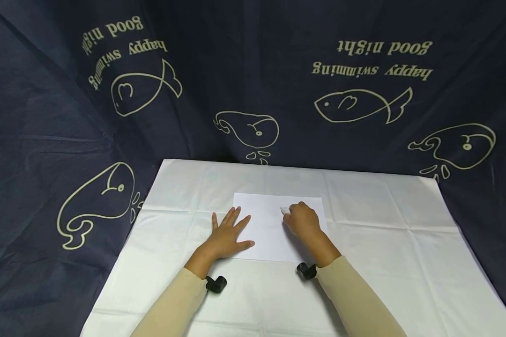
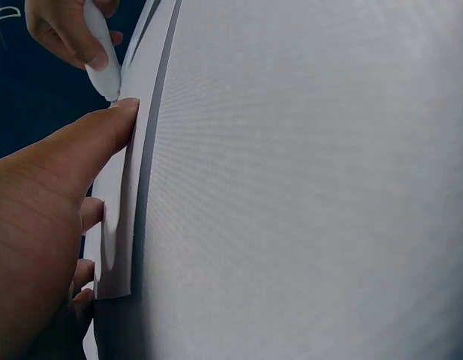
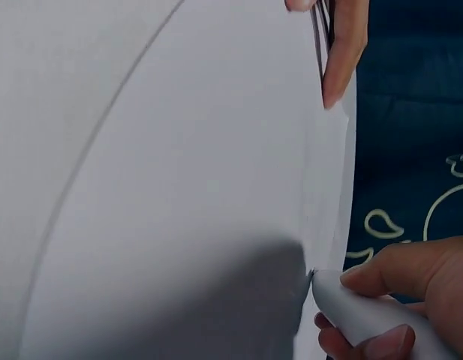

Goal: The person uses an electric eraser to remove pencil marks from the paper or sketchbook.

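A sheet of white paper (image 1: 270,234) lies on the cloth-covered table. My left hand (image 1: 226,239) rests with fingers spread on the sheet's left side, the thumb pointing to the right. Over the sheet's upper right part, my right hand (image 1: 303,221) grips a thick white tube with a fine tip (image 1: 284,210). In the right wrist view, the tube (image 3: 362,315) is pinched between thumb and fingers. Its small dark tip meets the paper (image 3: 178,165), and the hand's shadow falls beside it. The left wrist view shows the left thumb (image 2: 103,139) near, with the tube (image 2: 103,56) farther off.
White cloth (image 1: 383,252) with fold creases covers the table. A dark blue curtain (image 1: 295,28) with fish and whale outlines and printed words hangs behind and at the sides. Each wrist wears a small black camera, the left one (image 1: 216,284) and the right one (image 1: 306,271).
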A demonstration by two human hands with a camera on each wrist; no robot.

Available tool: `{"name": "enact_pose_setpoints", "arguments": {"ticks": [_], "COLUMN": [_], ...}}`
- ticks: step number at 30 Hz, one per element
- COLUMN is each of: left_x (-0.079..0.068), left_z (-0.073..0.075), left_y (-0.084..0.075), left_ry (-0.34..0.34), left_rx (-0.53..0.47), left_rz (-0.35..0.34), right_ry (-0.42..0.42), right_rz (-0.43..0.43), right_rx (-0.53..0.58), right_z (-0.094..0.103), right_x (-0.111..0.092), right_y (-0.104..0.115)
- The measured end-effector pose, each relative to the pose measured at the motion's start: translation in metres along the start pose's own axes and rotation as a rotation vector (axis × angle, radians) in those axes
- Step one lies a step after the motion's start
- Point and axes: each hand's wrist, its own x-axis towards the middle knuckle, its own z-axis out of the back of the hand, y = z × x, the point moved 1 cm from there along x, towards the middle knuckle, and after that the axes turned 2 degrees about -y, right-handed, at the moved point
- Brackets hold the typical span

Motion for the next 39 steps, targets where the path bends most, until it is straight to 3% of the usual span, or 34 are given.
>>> {"name": "enact_pose_setpoints", "arguments": {"ticks": [4,10,25,39], "left_x": [0.000,0.000,-0.001,-0.001], "left_z": [0.001,0.001,0.002,0.003], "left_y": [-0.001,-0.001,-0.002,-0.002], "left_ry": [-0.005,0.000,0.000,-0.002], "left_rx": [-0.007,0.004,-0.006,-0.017], "left_rz": [-0.004,0.003,0.000,-0.001], "right_ry": [-0.035,0.020,-0.064,-0.061], "right_rz": [-0.026,-0.008,0.003,-0.009], "right_rx": [-0.004,0.007,0.040,0.054], "right_z": [0.001,0.001,-0.001,-0.001], "right_x": [-0.002,-0.004,-0.010,-0.012], "right_y": [-0.002,-0.001,-0.001,-0.001]}}
